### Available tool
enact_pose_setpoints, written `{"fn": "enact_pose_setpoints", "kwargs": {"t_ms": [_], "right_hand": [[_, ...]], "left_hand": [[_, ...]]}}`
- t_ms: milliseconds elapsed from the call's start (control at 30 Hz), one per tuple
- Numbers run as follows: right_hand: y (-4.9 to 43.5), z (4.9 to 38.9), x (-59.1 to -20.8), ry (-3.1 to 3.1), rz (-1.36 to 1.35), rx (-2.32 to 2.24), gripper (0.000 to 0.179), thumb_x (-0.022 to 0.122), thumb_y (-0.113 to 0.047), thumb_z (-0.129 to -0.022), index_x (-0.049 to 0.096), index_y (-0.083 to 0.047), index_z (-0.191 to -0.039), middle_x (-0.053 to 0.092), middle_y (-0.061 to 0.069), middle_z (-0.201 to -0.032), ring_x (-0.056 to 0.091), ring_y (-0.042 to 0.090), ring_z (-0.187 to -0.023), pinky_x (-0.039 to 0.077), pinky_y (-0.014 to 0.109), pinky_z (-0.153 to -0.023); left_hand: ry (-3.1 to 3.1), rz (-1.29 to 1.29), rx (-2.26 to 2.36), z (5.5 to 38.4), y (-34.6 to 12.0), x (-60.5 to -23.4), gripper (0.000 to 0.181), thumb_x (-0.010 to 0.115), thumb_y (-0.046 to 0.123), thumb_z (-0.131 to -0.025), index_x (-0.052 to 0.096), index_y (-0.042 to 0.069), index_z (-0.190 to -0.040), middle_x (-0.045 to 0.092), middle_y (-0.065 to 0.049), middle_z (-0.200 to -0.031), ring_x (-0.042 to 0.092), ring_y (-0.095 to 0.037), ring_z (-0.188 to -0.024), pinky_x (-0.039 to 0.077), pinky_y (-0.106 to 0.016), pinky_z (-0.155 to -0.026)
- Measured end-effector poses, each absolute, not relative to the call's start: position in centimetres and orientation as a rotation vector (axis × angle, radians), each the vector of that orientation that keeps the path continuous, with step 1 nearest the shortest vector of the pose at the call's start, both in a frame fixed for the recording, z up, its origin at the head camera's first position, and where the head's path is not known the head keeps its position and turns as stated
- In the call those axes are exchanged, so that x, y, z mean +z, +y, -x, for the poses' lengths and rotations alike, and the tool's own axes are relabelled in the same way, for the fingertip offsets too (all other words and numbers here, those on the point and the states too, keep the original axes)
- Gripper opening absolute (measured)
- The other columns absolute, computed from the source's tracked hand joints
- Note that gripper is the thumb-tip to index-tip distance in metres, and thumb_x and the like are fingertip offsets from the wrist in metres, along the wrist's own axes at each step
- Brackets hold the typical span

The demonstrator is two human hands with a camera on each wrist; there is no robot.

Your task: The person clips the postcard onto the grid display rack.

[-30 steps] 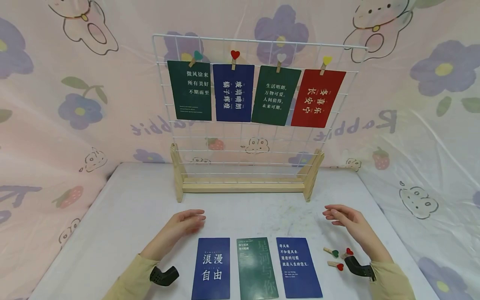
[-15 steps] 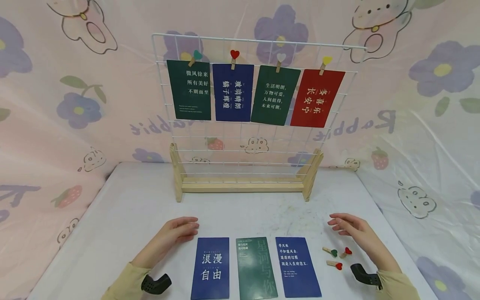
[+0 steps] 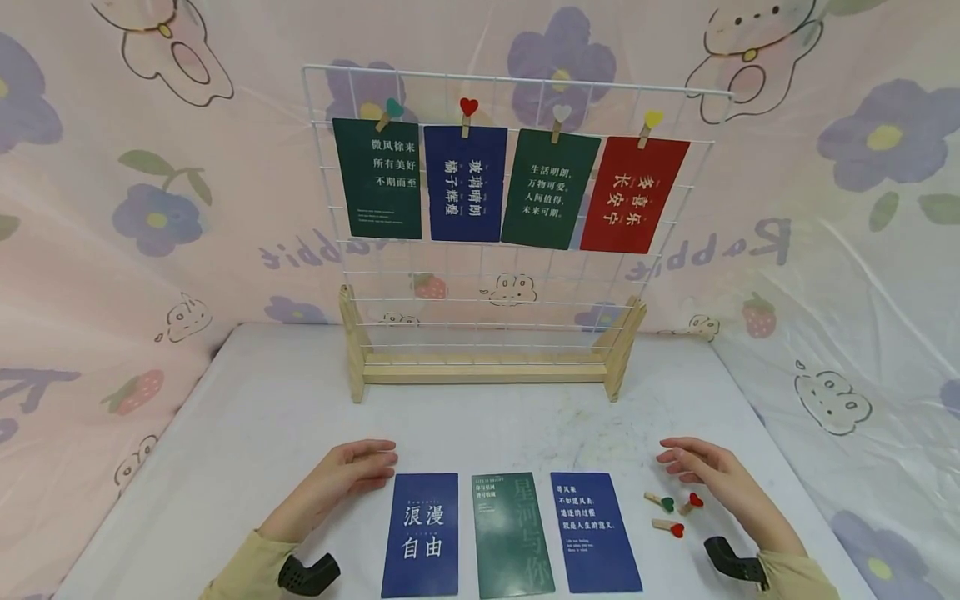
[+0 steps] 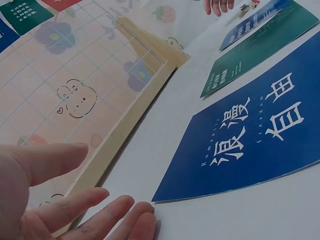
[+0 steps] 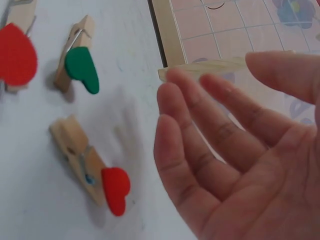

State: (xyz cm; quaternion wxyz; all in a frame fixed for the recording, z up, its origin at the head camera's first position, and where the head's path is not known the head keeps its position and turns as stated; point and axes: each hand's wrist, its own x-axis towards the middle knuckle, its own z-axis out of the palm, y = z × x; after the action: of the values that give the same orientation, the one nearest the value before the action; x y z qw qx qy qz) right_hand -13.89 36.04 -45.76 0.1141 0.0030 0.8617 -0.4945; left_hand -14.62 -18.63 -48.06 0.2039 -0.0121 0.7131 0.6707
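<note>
My left hand point(image 3: 337, 483) rests at the table beside the upper left corner of a blue card point(image 3: 420, 579) with white characters, fingers relaxed and holding nothing. In the left wrist view its fingertips lie right by that card's corner. A green card point(image 3: 498, 558) and a second blue card point(image 3: 600, 575) lie to the right in a row. My right hand point(image 3: 708, 471) is relaxed and holds nothing, just above several small wooden clothespins. One clothespin point(image 5: 80, 160) has a red heart, another clothespin point(image 5: 72, 55) a green heart, and a third clothespin point(image 3: 668, 527) a red heart.
A white wire grid rack point(image 3: 480, 271) on a wooden base point(image 3: 487, 373) stands at the back. Several cards hang on it by heart clothespins, including a red card point(image 3: 633, 196) and a blue card point(image 3: 465, 183). A patterned cloth point(image 3: 862, 275) surrounds the white table point(image 3: 247, 417).
Both hands have come down toward the person and apart, the left one leftward and the right one rightward. The cards and clothespins have stayed in place.
</note>
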Motion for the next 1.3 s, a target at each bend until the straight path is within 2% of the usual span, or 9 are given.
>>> {"fn": "enact_pose_setpoints", "kwargs": {"t_ms": [367, 767, 1300], "right_hand": [[36.5, 13.3, -45.8, 2.513, -0.033, -1.467, 0.050, 0.051, -0.031, -0.100, 0.047, 0.006, -0.133, 0.063, 0.021, -0.116, 0.063, 0.026, -0.096, 0.054, 0.030, -0.080], [37.2, 12.7, -45.8, 2.520, -0.070, -1.448, 0.053, 0.049, -0.035, -0.101, 0.045, 0.005, -0.135, 0.062, 0.020, -0.117, 0.063, 0.023, -0.098, 0.053, 0.030, -0.080], [38.1, 12.0, -46.2, 2.507, -0.083, -1.489, 0.052, 0.047, -0.032, -0.102, 0.044, 0.008, -0.135, 0.063, 0.021, -0.116, 0.063, 0.020, -0.095, 0.053, 0.030, -0.079]], "left_hand": [[2.053, -0.024, 1.791, 14.5, -18.3, -47.8, 0.054, 0.067, 0.020, -0.091, 0.048, -0.012, -0.130, 0.061, -0.022, -0.119, 0.064, -0.026, -0.099, 0.054, -0.037, -0.085], [2.176, -0.076, 1.697, 14.3, -18.0, -47.8, 0.055, 0.077, 0.012, -0.080, 0.055, -0.010, -0.125, 0.065, -0.018, -0.110, 0.065, -0.020, -0.090, 0.056, -0.034, -0.076], [2.311, -0.069, 1.619, 14.3, -17.5, -48.1, 0.042, 0.083, 0.008, -0.072, 0.065, -0.009, -0.106, 0.065, -0.008, -0.086, 0.060, -0.014, -0.065, 0.054, -0.029, -0.057]]}}
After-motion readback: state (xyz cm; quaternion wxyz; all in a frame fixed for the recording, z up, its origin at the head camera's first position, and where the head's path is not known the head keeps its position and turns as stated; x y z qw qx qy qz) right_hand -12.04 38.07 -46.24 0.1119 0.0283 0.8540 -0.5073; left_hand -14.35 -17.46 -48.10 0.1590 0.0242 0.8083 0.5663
